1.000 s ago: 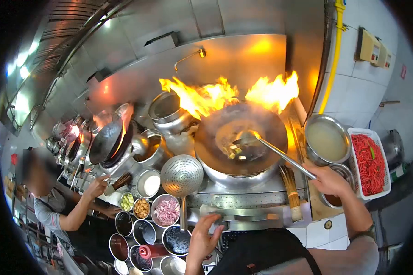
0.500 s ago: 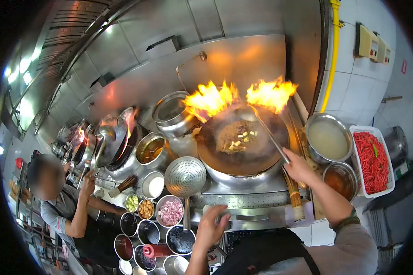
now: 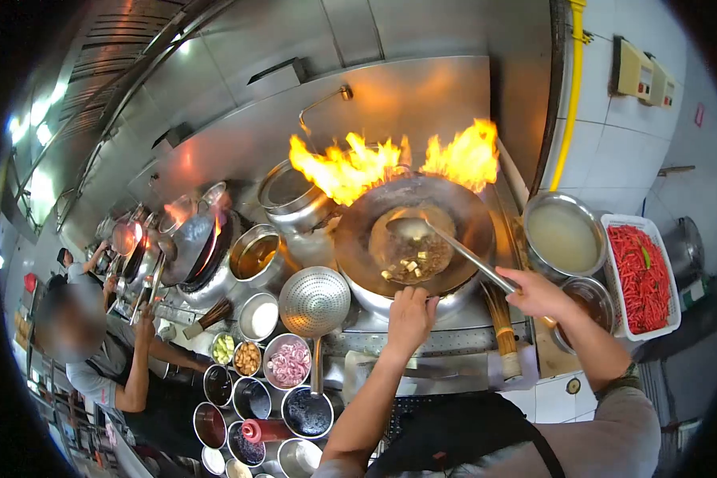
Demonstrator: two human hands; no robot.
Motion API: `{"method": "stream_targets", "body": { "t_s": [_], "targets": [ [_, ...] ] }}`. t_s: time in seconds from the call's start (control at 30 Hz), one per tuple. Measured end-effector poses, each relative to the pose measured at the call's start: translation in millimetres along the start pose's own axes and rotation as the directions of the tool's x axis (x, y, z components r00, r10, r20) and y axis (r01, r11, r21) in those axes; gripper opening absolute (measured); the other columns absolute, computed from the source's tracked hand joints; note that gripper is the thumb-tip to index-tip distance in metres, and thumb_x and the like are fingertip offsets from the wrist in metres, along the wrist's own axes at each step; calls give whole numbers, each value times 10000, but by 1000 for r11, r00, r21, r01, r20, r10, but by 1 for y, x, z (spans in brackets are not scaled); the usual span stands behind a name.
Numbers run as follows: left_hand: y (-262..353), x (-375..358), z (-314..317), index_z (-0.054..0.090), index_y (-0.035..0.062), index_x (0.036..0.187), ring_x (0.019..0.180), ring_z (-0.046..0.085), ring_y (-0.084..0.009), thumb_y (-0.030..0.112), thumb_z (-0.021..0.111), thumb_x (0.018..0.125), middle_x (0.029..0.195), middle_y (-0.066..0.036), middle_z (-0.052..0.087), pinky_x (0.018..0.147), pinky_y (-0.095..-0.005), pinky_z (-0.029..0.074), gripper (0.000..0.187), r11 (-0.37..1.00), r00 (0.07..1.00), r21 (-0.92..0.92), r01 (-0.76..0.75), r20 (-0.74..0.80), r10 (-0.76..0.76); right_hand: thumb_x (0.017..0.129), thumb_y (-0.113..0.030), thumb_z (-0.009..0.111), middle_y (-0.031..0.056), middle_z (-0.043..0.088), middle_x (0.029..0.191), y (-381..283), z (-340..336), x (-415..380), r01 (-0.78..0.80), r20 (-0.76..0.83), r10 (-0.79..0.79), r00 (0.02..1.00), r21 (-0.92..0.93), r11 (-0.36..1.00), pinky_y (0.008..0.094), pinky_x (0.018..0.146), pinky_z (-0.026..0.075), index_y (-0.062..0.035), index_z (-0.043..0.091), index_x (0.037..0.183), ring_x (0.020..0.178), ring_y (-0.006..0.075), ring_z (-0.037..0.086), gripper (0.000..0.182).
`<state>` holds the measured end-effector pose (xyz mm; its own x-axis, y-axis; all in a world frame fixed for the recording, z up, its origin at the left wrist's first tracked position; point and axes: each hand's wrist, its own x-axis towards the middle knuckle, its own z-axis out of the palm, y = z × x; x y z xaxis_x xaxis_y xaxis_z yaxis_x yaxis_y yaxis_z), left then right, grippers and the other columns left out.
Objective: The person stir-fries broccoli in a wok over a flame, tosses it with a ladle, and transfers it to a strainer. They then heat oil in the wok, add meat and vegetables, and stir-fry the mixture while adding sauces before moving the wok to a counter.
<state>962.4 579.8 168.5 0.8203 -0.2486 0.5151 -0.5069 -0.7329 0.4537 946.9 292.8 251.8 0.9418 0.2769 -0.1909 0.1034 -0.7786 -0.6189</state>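
Observation:
My right hand (image 3: pixel 534 293) is closed round the handle of a long metal ladle (image 3: pixel 470 255). The ladle's bowl rests inside a large wok (image 3: pixel 358 227), in brown liquid with pale chunks (image 3: pixel 408 267). Flames (image 3: pixel 346 167) rise behind the wok's far rim. My left hand (image 3: pixel 412 315) is at the wok's near rim, its fingers bent together; what they grip, if anything, is hidden.
Left of the wok are a perforated strainer (image 3: pixel 315 301), a pot of oil (image 3: pixel 255 255) and several seasoning bowls. A bamboo brush (image 3: pixel 503 338), a pot of cloudy liquid (image 3: pixel 564 235) and a basket of red chillies (image 3: pixel 639 279) stand right. A co-worker (image 3: pixel 111 358) is at the left.
My left hand has moved up and right to the wok's near rim. The ladle's bowl has dropped from the far side into the liquid. The left flames spread wider.

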Motion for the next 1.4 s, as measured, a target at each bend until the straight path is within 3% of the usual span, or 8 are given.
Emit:
{"method": "stream_targets", "body": {
  "t_s": [0.13,0.2,0.4,0.6,0.77,0.97,1.17,1.4],
  "targets": [
    [8,5,-11,573,21,851,772,534,-373,162,696,857,821,-176,560,693,-473,435,187,994,997,94,-56,-48,61,889,-147,603,251,639,1165,-8,12,0,-112,-109,101,989,-93,989,416,901,499,-75,399,1470,1005,362,648,620],
    [4,2,-8,562,27,841,757,524,-374,165,697,856,796,-171,545,682,-470,428,193,990,995,107,-97,-18,100,870,-113,639,176,673,932,1,10,8,-58,-73,65,995,94,994,366,639,533,-91,379,1489,657,266,651,672],
    [10,4,-7,561,30,837,759,527,-386,186,678,878,799,-180,551,678,-474,431,199,990,994,102,-94,-52,100,872,-141,616,234,632,1220,-22,5,5,-102,15,100,995,168,980,399,891,506,-84,431,1458,1010,344,660,616],
    [8,8,-12,559,34,835,752,522,-392,169,678,870,806,-181,551,678,-488,436,183,998,997,52,-38,-66,42,880,-91,574,260,652,1115,-20,13,29,10,-146,-34,989,-159,987,467,892,502,-123,376,1492,998,420,640,645],
    [21,-9,-55,550,17,1296,1209,513,-391,217,726,852,1303,-202,528,971,-486,438,517,998,999,43,48,4,-48,877,-59,562,277,649,1047,-8,4,47,112,-132,-137,982,-178,978,475,843,503,-123,350,1505,939,443,631,666],
    [39,-110,-135,584,23,1279,1182,552,-395,230,746,855,1265,-227,568,1001,-450,449,498,945,950,-98,312,45,-309,889,-58,593,250,660,1106,-107,23,28,33,-1,-33,999,70,997,390,825,500,-110,345,1510,919,339,677,671],
    [42,-186,-154,587,21,1278,1159,579,-360,235,696,907,1259,-188,589,988,-407,460,442,793,820,-215,570,97,-564,903,-86,595,176,537,1410,-154,156,73,320,235,-436,869,407,856,369,950,497,-100,410,1474,1112,274,635,600],
    [36,-225,-172,595,11,1249,1126,600,-353,250,678,918,1215,-171,618,973,-393,470,417,727,756,-240,644,51,-653,878,-97,588,165,677,1045,-199,298,127,491,206,-542,815,251,834,331,692,511,-97,402,1470,763,198,638,620]
  ]
}}
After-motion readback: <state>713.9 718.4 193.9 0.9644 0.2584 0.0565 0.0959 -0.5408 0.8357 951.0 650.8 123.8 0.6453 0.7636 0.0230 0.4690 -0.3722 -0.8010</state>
